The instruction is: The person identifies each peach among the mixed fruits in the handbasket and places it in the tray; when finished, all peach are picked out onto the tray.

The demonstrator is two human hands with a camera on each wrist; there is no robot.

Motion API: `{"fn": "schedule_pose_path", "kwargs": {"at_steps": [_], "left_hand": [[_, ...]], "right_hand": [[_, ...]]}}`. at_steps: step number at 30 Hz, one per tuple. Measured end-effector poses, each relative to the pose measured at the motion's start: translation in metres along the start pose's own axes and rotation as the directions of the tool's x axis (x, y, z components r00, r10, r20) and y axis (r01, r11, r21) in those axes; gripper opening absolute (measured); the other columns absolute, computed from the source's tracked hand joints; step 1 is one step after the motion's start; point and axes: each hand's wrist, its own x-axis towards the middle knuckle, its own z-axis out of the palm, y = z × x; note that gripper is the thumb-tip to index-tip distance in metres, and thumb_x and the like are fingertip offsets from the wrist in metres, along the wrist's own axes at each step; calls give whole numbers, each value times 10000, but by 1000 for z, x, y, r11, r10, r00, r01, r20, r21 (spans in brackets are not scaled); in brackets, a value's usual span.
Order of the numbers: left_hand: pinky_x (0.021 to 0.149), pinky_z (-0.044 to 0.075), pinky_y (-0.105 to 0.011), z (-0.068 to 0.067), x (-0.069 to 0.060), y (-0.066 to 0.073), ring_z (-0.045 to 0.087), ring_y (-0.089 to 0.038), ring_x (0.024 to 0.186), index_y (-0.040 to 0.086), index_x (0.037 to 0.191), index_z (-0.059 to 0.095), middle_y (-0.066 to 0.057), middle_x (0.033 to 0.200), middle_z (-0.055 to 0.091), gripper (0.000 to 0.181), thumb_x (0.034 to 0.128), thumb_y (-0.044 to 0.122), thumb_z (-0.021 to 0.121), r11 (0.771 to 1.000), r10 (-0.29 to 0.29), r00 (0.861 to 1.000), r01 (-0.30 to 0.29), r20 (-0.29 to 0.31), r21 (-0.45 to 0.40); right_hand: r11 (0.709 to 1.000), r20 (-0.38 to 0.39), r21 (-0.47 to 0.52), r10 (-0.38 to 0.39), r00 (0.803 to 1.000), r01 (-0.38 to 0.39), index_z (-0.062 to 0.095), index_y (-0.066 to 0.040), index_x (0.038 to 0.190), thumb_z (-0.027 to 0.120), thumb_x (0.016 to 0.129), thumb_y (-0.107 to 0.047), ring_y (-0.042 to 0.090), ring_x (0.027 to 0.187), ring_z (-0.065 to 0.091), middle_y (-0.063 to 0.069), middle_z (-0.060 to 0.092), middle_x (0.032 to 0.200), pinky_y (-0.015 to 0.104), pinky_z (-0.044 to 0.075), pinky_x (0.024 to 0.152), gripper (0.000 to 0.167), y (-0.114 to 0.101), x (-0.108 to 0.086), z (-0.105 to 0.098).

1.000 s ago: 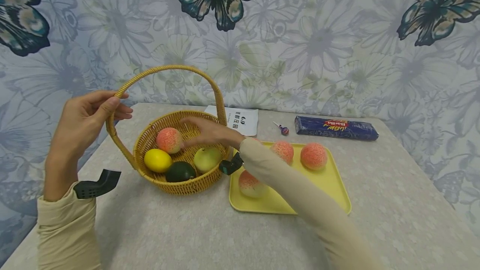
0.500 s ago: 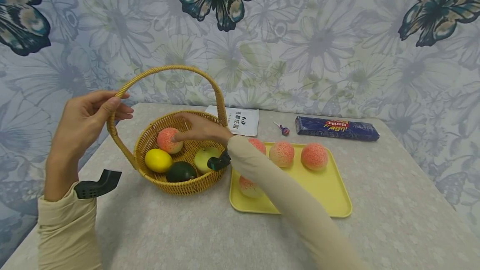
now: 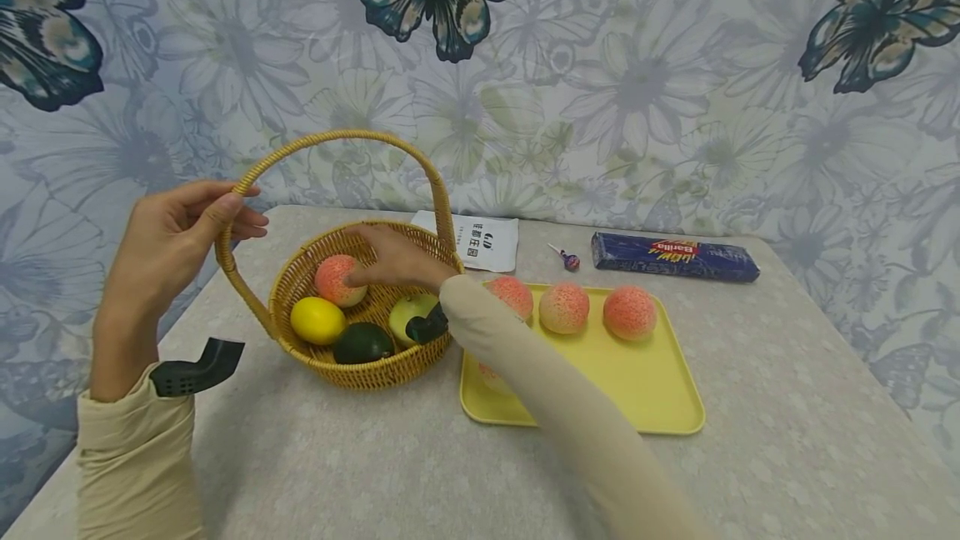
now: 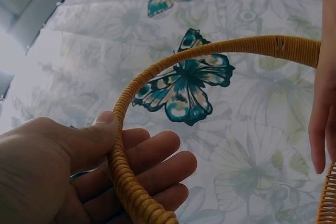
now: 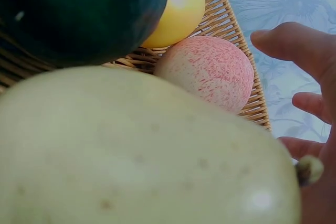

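Note:
A wicker basket [image 3: 367, 376] stands on the table at left centre. My left hand [image 3: 168, 244] holds its arched handle [image 3: 337, 135], thumb on one side and fingers behind, as the left wrist view also shows. Inside lie a pink-speckled peach [image 3: 335, 277], a yellow lemon [image 3: 318, 321], a dark green avocado [image 3: 362, 344] and a pale green pear [image 3: 403, 312]. Over the basket is my right hand [image 3: 401, 261], thumb and fingers spread. Its thumb overlaps the peach in the head view, while the right wrist view shows a gap beside the peach [image 5: 215, 72].
Right of the basket lies a yellow tray [image 3: 645, 398] with several peaches [image 3: 629, 312], one partly behind the right sleeve. Farther back are a white printed packet [image 3: 491, 244], a lollipop [image 3: 570, 262] and a blue Barilla pasta pack [image 3: 675, 257]. A patterned cloth hangs behind.
My right hand has shifted left within the basket, and its thumb now overlaps the peach. The left hand keeps its place on the handle, and the fruit has not moved.

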Motion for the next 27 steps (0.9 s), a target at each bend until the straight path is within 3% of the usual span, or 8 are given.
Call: {"fn": "schedule_pose_path", "kwargs": {"at_steps": [4,8,17,21,27], "left_hand": [[683,518,-94,-1,0,-1,686,-23,733,13,1187,633,111,836,705,260,981,141,540,1000,-8,1000,8,1,3],[684,519,-96,-1,0,-1,687,-27,732,13,1181,635,104,835,707,256,981,142,538,1000,-2,1000,2,3,4],[685,527,-109,0,-1,-1,691,-40,736,7,1163,640,92,830,709,242,981,130,538,1000,13,1000,-13,5,-7],[680,530,-113,1,-1,-1,694,-48,739,3,1166,639,84,831,709,248,980,134,539,1000,12,1000,-12,7,-7],[684,531,-115,0,-1,-1,693,-46,739,-1,1169,637,69,830,708,255,979,141,543,1000,3,1000,-3,3,-3]], "right_hand": [[1000,3,-25,-3,1000,3,301,-171,1503,684,884,-319,191,1407,293,42,330,1526,314,333,1106,742,0,4,2],[999,52,-33,11,999,-9,271,-190,1516,681,890,-301,161,1409,287,17,291,1547,295,324,1108,757,-1,9,6],[999,183,13,-36,982,34,215,-163,1531,656,914,-254,151,1396,305,23,293,1548,253,325,1095,764,-7,12,15],[1000,194,-11,-11,981,14,197,-179,1537,636,927,-278,158,1408,276,9,296,1545,273,326,1099,758,-6,11,17],[999,178,-34,45,983,-39,335,-177,1461,662,909,-253,157,1171,469,65,403,1379,243,467,870,646,-5,12,19]]}}
